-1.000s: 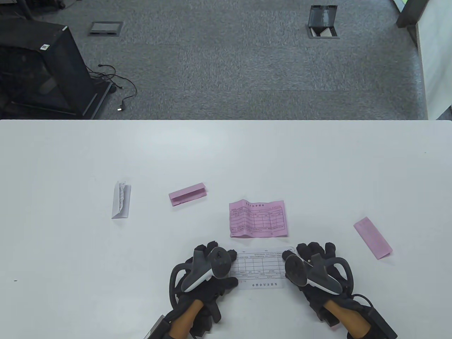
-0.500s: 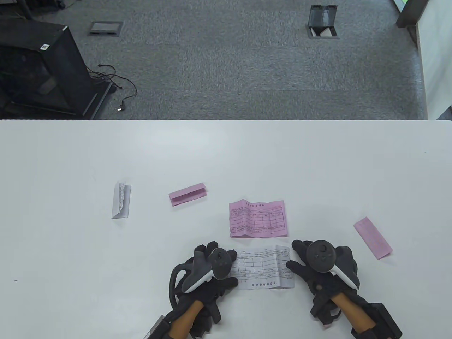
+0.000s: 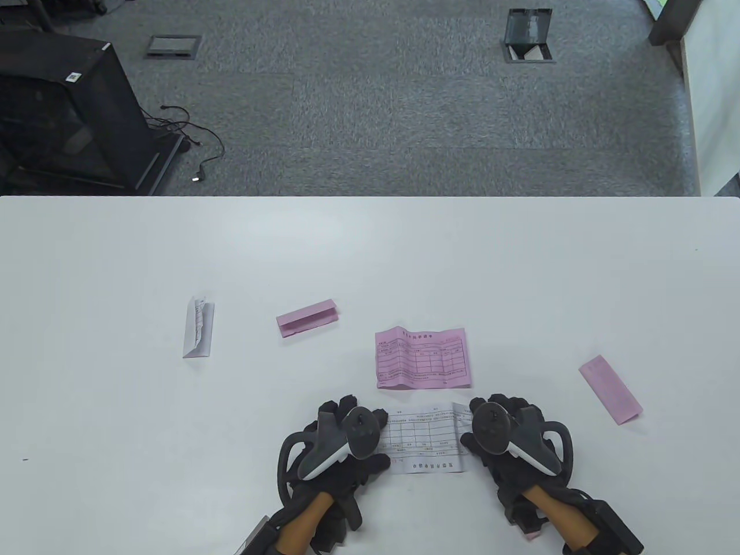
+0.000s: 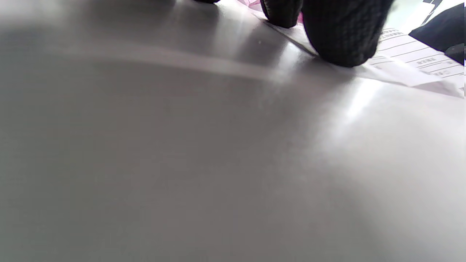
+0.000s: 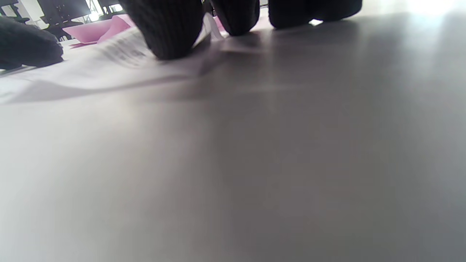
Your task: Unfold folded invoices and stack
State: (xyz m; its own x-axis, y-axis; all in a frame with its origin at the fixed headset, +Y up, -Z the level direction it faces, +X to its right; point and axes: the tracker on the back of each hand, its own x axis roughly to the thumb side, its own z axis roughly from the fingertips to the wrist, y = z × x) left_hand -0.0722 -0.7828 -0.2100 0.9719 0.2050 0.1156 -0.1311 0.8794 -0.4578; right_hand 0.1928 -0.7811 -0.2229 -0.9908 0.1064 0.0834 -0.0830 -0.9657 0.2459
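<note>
A white unfolded invoice [image 3: 425, 440] lies flat near the table's front edge. My left hand [image 3: 347, 433] presses its left end, fingertips [image 4: 340, 40] on the paper [image 4: 407, 62]. My right hand [image 3: 497, 428] presses its right end, fingertips [image 5: 171, 32] on the sheet [image 5: 109, 62]. An unfolded pink invoice [image 3: 422, 358] lies just beyond it. A folded pink invoice [image 3: 306, 318] lies mid-left, another folded pink one [image 3: 611, 389] at the right, and a folded white one [image 3: 198, 326] at the left.
The white table [image 3: 370, 254] ends at its far edge, with grey carpet beyond. A black cabinet [image 3: 63, 110] with cables stands on the floor at the far left.
My right hand lifted off the right end of the white invoice, which sprang out a little, then came back down onto it. My left hand has stayed in place.
</note>
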